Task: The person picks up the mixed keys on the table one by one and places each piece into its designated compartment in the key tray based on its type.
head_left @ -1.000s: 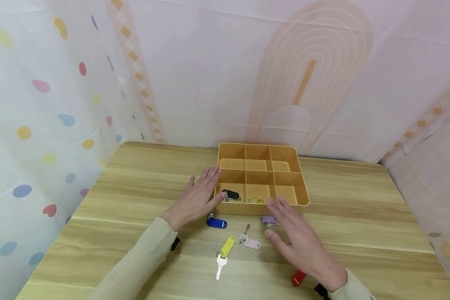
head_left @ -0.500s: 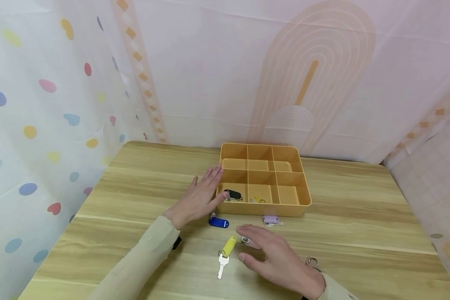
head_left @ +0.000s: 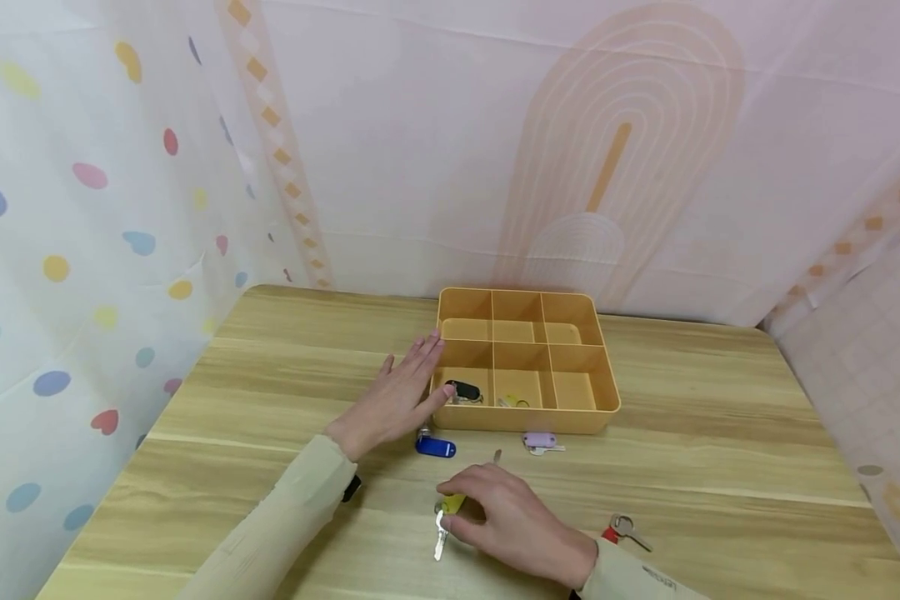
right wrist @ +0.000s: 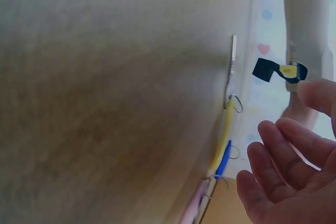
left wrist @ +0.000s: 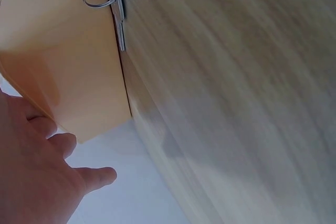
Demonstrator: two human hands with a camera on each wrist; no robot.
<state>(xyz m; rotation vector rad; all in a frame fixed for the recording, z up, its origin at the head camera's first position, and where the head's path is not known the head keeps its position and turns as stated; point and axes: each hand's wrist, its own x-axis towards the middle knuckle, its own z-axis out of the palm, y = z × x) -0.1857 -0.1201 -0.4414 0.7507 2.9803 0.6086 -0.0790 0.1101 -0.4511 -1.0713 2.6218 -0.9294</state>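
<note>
My left hand [head_left: 390, 402] rests along the left side of the orange divided box [head_left: 525, 421], fingers extended and thumb at its front left corner. In the left wrist view, its fingertips lie at the box rim. My right hand [head_left: 506, 517] hovers over the yellow key tag [head_left: 452, 503], thumb and fingers spread apart around it. A silver key [head_left: 441, 537] hangs off that tag by a ring and lies on the table. In the right wrist view the fingers stand loosely bent, apart from the yellow tag [right wrist: 224, 135]. A pink tag [right wrist: 194, 203] lies beyond it, hidden by my hand in the head view.
A blue key tag [head_left: 436, 448] and a purple one [head_left: 539, 439] with a key lie before the box. A red tag [head_left: 610, 535] with its key is beside my right sleeve. Black [head_left: 463, 389] and yellow [head_left: 516, 401] tags lie in the box's front left and front middle compartments.
My right hand has moved left from beside the purple tag to over the yellow tag, uncovering the purple tag and the red tag's key. The left hand has stayed at the box.
</note>
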